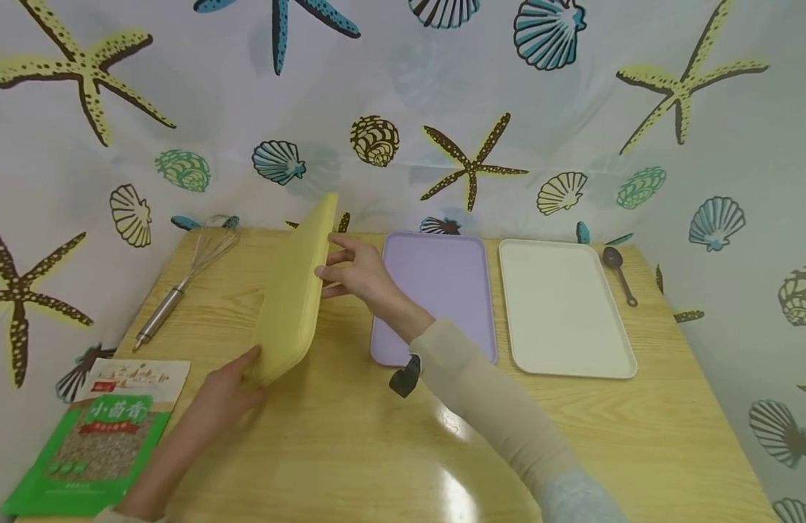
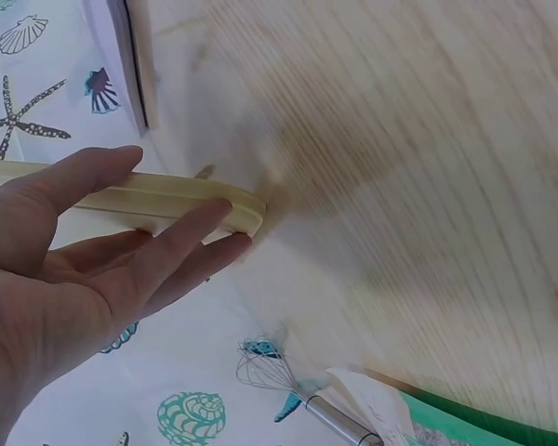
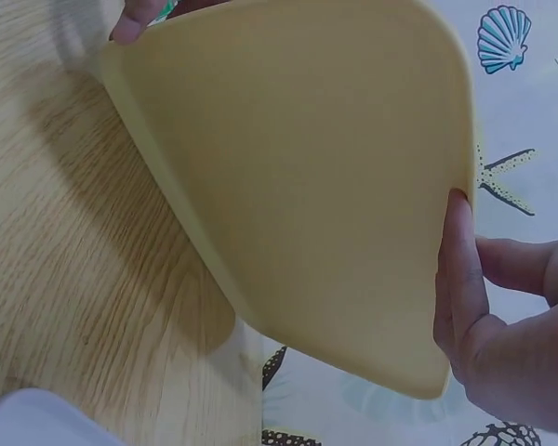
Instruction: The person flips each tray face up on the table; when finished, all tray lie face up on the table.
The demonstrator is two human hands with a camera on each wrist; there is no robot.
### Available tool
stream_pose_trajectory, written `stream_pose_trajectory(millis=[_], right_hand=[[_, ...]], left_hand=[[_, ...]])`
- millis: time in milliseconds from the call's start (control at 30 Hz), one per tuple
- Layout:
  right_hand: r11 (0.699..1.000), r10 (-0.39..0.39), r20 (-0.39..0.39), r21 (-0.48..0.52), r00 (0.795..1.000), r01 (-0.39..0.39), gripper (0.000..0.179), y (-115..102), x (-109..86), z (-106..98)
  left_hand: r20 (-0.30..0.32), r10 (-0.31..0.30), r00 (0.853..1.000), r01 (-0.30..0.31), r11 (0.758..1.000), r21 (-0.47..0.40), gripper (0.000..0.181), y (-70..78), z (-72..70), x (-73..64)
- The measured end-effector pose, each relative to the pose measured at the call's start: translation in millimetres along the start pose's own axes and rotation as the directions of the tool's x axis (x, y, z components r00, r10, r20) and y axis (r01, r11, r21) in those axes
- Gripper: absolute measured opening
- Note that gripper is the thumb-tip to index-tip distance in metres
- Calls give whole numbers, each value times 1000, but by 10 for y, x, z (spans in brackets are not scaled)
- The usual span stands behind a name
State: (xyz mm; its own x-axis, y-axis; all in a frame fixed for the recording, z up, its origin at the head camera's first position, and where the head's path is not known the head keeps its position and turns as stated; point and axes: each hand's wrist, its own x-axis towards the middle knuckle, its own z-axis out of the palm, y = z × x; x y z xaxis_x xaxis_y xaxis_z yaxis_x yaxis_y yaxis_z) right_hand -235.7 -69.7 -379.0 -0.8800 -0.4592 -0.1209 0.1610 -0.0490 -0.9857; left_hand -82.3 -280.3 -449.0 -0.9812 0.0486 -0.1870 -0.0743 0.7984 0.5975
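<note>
Both hands hold a yellow tray [image 1: 291, 290], tilted steeply up off the wooden table at the left of the head view. The left hand [image 1: 224, 396] grips its near edge; in the left wrist view thumb and fingers of that hand [image 2: 102, 251] pinch the rim from both sides. At the far, right-hand edge, the right hand [image 1: 360, 272] holds the rim. The right wrist view has the tray's broad flat face [image 3: 298, 177] toward the camera, with the right hand [image 3: 511, 334] curled around its side.
A purple tray [image 1: 435, 280] and a white tray [image 1: 566, 309] lie side by side right of the hands. Beyond them rests a dark measuring spoon [image 1: 618, 274]. A whisk [image 1: 180, 290] lies back left, a green seed packet [image 1: 102, 436] front left. Shell-patterned cloth [image 1: 403, 80] hangs behind.
</note>
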Motion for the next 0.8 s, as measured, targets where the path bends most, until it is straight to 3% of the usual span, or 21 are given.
stream_pose_trajectory(millis=[300, 533, 667, 800], right_hand=[[999, -39, 5, 33, 999, 39, 70, -88, -24, 69], [998, -39, 10, 55, 999, 38, 72, -151, -41, 114], [997, -40, 19, 68, 999, 38, 73, -177, -44, 141], [996, -32, 27, 84, 999, 30, 75, -194, -43, 182]], left_hand=[[2, 17, 1000, -16, 999, -42, 74, 143, 19, -28], [-72, 86, 994, -90, 994, -67, 75, 419, -36, -121], [-154, 159, 975, -172, 982, -78, 80, 583, -79, -190], [-257, 211, 943, -230, 972, -45, 91, 726, -114, -265]])
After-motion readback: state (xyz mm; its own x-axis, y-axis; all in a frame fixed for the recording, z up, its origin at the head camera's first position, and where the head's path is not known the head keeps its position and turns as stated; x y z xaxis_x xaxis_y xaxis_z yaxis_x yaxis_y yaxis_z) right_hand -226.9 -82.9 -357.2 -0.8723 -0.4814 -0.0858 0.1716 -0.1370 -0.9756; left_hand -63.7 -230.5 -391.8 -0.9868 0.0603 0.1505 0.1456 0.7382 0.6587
